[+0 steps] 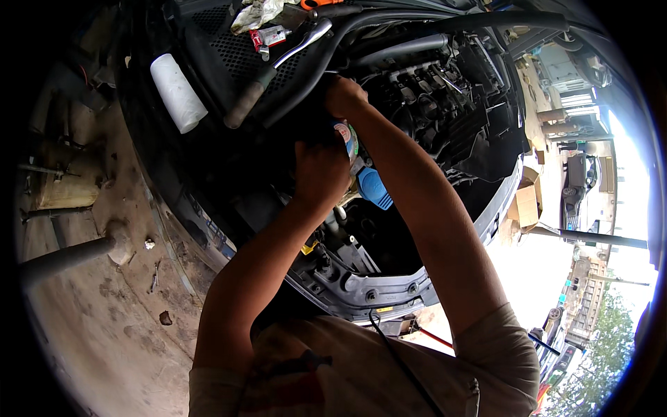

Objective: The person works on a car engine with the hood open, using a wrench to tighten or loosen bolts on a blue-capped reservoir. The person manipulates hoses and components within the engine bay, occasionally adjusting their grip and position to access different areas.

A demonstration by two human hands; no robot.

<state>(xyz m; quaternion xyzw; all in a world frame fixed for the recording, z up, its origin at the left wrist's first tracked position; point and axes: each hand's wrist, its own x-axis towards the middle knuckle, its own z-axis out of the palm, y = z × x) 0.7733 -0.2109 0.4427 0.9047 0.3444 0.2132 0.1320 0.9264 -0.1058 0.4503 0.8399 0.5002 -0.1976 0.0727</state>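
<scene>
Both my hands reach down into the open engine bay of a car. My left hand (pixel 323 170) is closed, with its fingers curled in deep shadow. Right beside it is a round piece with a coloured label (pixel 344 133), and just to its right sits a blue cap (pixel 374 187). Farther in, by the rear edge of the bay, my right hand (pixel 345 96) is curled closed next to the engine (pixel 424 97). What either hand grips is hidden in the dark.
On the black cowl lie a ratchet wrench (pixel 246 104), a white paper roll (pixel 178 94), a red and white tube (pixel 271 36) and a crumpled rag (pixel 258 14). The front crossmember (pixel 375 295) runs close to my body. A cardboard box (pixel 525 203) stands at the right.
</scene>
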